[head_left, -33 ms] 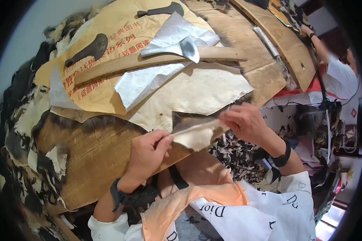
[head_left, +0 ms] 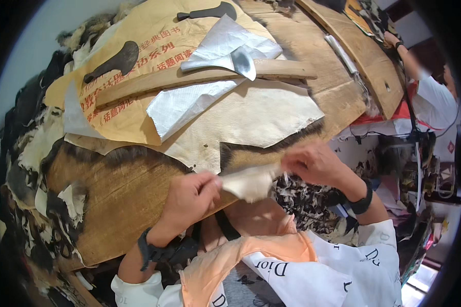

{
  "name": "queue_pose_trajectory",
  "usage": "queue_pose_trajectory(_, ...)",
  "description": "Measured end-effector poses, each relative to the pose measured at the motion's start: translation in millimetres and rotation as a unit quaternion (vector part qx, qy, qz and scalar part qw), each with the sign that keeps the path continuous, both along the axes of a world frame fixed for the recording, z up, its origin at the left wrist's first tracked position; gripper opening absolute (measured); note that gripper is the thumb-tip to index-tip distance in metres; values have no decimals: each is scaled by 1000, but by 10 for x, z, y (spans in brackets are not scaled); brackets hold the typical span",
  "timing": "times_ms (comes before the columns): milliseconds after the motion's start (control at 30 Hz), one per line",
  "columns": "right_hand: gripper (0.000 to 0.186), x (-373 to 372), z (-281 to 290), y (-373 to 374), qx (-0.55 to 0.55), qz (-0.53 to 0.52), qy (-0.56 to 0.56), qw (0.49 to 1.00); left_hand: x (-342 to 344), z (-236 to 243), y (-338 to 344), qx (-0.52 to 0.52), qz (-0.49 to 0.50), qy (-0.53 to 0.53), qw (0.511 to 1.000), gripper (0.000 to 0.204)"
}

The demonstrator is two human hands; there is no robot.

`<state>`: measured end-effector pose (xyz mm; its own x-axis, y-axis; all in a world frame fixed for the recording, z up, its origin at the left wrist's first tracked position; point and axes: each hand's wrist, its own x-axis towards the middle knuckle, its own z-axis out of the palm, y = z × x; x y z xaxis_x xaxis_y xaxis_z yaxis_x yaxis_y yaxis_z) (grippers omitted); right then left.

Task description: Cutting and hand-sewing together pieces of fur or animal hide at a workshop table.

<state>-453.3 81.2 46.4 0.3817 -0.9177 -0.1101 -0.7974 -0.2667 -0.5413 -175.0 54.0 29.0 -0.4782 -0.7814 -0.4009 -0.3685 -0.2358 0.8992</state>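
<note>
Between my left hand [head_left: 192, 199] and my right hand [head_left: 312, 163] a small pale piece of hide [head_left: 246, 181] is pinched at its ends, blurred, over the board's front edge. Just beyond it lies a larger cream hide [head_left: 261, 112] with dark fur showing round its edges. Crumpled white woven sheet [head_left: 184, 112] and printed yellow paper [head_left: 123, 123] rest on that hide. A silver crescent knife [head_left: 241, 64] lies on a wooden bar [head_left: 287, 69] across them; two dark curved knives [head_left: 118, 61] [head_left: 210, 11] are on the paper.
The wooden board [head_left: 112, 204] bends away under the pile. Fur and hide scraps [head_left: 30, 143] heap along the left, with more scraps [head_left: 307, 204] below the front edge. At upper right a co-worker's arm [head_left: 410, 61] reaches to another board [head_left: 374, 71] holding dark pieces.
The small piece between my hands has swung downward and blurred. Both hands have shifted slightly, the right one a little to the right and down.
</note>
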Motion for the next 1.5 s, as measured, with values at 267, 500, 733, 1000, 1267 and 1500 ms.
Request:
queue_pose_trajectory(267,18,80,-124,-145,23,12,92,995,-171,-56,-236,-221,-48,-206,952,19)
queue_pose_trajectory(500,25,132,-235,-141,-42,-8,45,998,-276,-22,-428,-228,22,-243,942,14)
queue_pose_trajectory(733,27,115,-283,-206,-58,7,31,998,-331,-19,-370,-175,99,-244,949,11)
queue_pose_trajectory(1000,25,91,-272,-206,-47,14,11,999,-550,-166,365,-432,-151,-400,794,75)
queue_pose_trajectory(1267,27,-36,-323,-200,-46,-3,19,999,-534,-292,339,-416,-130,-360,825,95)
queue_pose_trajectory(1500,27,-204,-262,-181,-16,-44,34,998,-618,-301,379,-431,-103,-379,812,98)
